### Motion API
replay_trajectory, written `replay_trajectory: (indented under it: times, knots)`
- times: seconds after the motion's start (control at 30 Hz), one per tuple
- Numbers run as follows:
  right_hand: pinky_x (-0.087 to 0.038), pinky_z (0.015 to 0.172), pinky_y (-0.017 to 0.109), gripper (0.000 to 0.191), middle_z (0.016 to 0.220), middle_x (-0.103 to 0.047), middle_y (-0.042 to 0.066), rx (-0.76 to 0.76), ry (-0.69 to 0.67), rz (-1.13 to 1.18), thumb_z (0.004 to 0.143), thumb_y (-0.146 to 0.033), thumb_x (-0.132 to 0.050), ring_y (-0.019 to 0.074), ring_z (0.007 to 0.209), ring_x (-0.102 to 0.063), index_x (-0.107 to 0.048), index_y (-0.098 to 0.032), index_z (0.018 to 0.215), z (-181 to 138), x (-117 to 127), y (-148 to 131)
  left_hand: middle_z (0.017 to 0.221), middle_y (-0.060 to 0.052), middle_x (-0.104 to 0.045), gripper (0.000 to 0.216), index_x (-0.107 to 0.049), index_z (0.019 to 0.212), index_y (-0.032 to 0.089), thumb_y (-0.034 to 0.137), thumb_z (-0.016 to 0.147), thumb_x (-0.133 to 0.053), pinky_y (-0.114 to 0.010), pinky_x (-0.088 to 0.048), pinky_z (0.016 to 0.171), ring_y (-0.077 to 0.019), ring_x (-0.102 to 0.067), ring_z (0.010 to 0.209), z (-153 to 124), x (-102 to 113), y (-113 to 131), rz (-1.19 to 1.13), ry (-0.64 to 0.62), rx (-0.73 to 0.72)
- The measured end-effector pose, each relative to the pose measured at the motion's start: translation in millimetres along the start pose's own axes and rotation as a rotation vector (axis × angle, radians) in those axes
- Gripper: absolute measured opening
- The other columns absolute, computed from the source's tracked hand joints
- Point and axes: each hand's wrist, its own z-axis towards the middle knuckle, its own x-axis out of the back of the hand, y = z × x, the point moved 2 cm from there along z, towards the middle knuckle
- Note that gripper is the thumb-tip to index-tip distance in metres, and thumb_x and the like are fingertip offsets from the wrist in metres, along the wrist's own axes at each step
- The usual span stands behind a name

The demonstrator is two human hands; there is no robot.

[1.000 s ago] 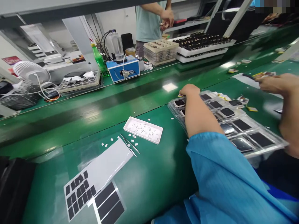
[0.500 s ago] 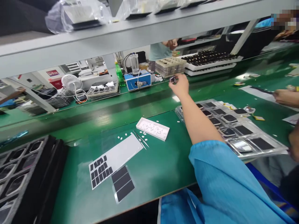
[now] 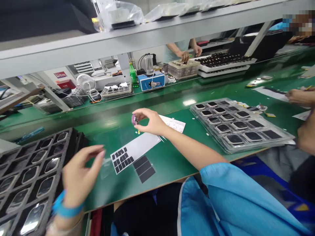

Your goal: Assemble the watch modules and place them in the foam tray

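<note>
Right hand (image 3: 154,122) is pinching a small purplish part (image 3: 134,120) just off center toward 9 o'clock; left hand (image 3: 78,175) looks blurry but spread, near the black tray (image 3: 70,140) at 8.

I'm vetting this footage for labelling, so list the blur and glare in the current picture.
Head view: the left hand is smeared by blur, the right hand clearer, its small piece too indistinct for detail; head view: white glare on the green surface beyond it and on some screens in the black tray.
</note>
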Motion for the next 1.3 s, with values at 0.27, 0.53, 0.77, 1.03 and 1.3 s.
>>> replay_trajectory:
  times: [0.27,0.53,0.77,1.03,1.3]
  knots:
    - [-0.055,0.082,0.032,0.032,0.091,-0.065,0.0,-0.346,0.02,0.208,0.065,-0.022,-0.069,0.0141,0.081,-0.065,-0.054,-0.021,0.093,-52,-63,30,0.119,-0.013,-0.068,0.068,-0.065,0.121,0.016,0.04,0.061,-0.086,-0.045,-0.054,0.095,-0.0298,-0.064,0.11,17,-140,-29,-0.988,-0.468,0.482]
    - [-0.053,0.092,0.038,0.017,0.101,-0.07,0.005,-0.327,-0.04,0.129,0.08,-0.031,-0.068,0.0185,0.096,-0.066,-0.066,-0.022,0.094,-59,-62,32,0.109,-0.006,-0.069,0.057,-0.07,0.115,0.022,0.03,0.061,-0.087,-0.037,-0.057,0.088,-0.0194,-0.067,0.093,8,-130,-49,-1.182,-0.398,0.623]
    - [-0.053,0.09,0.04,0.007,0.097,-0.072,0.006,-0.044,-0.015,-0.062,0.086,-0.028,-0.063,0.02,0.094,-0.067,-0.069,-0.024,0.086,-62,-63,16,0.102,-0.006,-0.072,0.054,-0.073,0.103,0.022,0.018,0.052,-0.09,-0.031,-0.055,0.087,-0.0181,-0.067,0.094,6,-136,-46,-1.178,-0.314,0.488]
    - [-0.055,0.092,0.039,0.01,0.1,-0.074,0.004,-0.027,0.012,-0.08,0.087,-0.027,-0.061,0.0189,0.095,-0.069,-0.071,-0.025,0.087,-64,-63,14,0.099,-0.004,-0.07,0.053,-0.071,0.099,0.021,0.019,0.05,-0.091,-0.028,-0.056,0.082,-0.0166,-0.066,0.09,4,-136,-45,-1.103,-0.236,0.391]
    - [-0.054,0.096,0.04,0.011,0.102,-0.074,0.005,-0.02,0.053,-0.092,0.086,-0.025,-0.061,0.0186,0.096,-0.07,-0.071,-0.024,0.083,-68,-68,18,0.105,-0.006,-0.068,0.053,-0.069,0.101,0.02,0.022,0.053,-0.09,-0.029,-0.057,0.08,-0.019,-0.066,0.095,1,-136,-47,-0.996,-0.209,0.322]
